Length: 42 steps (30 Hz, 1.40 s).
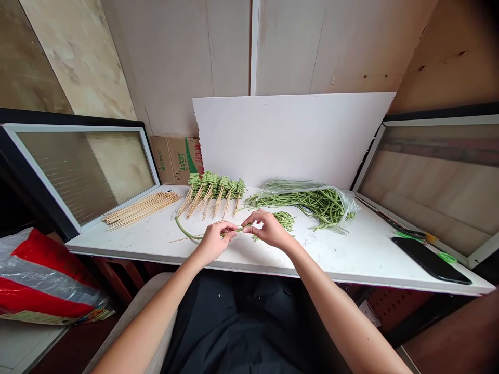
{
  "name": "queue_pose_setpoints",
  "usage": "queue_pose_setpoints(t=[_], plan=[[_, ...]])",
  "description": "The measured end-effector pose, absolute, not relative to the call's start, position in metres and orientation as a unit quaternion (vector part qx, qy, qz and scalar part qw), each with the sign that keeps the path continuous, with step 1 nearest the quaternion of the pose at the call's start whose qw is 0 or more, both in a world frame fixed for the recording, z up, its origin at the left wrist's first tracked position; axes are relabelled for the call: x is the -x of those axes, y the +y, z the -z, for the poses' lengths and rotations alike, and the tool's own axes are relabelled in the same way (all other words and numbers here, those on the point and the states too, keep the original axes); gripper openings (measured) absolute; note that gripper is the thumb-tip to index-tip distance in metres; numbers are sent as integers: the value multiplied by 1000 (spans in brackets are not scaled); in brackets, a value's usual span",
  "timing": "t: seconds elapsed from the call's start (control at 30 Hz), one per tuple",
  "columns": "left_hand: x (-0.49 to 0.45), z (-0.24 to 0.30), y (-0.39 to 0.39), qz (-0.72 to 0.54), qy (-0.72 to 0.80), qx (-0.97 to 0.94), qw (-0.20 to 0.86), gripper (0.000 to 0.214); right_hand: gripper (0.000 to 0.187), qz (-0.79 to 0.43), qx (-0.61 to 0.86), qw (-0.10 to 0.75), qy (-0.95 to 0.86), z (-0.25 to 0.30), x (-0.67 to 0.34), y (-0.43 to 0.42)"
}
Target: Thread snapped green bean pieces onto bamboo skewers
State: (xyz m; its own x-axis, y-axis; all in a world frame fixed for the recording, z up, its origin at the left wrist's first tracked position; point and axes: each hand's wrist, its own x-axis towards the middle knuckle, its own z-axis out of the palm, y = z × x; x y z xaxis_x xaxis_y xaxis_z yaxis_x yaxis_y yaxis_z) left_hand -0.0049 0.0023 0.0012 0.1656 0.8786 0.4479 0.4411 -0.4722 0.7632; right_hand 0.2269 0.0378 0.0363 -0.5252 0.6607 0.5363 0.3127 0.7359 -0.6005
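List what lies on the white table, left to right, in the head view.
Pile of bare bamboo skewers → row of green bean-wrapped skewers → clear plastic bag of long green beans → flat black phone.

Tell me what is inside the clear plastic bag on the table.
The clear plastic bag holds a heap of long green beans, their ends poking out of its open mouth onto the table. Whatever lies beneath the heap inside is covered.
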Motion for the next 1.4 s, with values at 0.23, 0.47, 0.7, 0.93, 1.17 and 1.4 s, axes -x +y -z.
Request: queue_pose_setpoints(t=[0.23,0.47,0.7,0.93,1.17,1.4], plan=[[-1,-6,-5,-471,453,-734,186,20,28,-156,262,397,-866,-39,-218,30],[-3,-11,-9,-491,447,-724,184,13,14,-116,258,422,-861,-34,-211,27],[-6,-6,-7,-561,376,-683,277,11,31,-348,234,520,-744,-16,-199,31],[2,-2,2,-572,392,-652,307,31,39,-433,302,527,-666,-6,-223,63],[6,5,6,-534,410,-687,272,35,32,-156,473,373,-783,21,-256,93],[2,5,3,-480,410,-748,206,30,33,-57,516,256,-815,38,-250,91]])
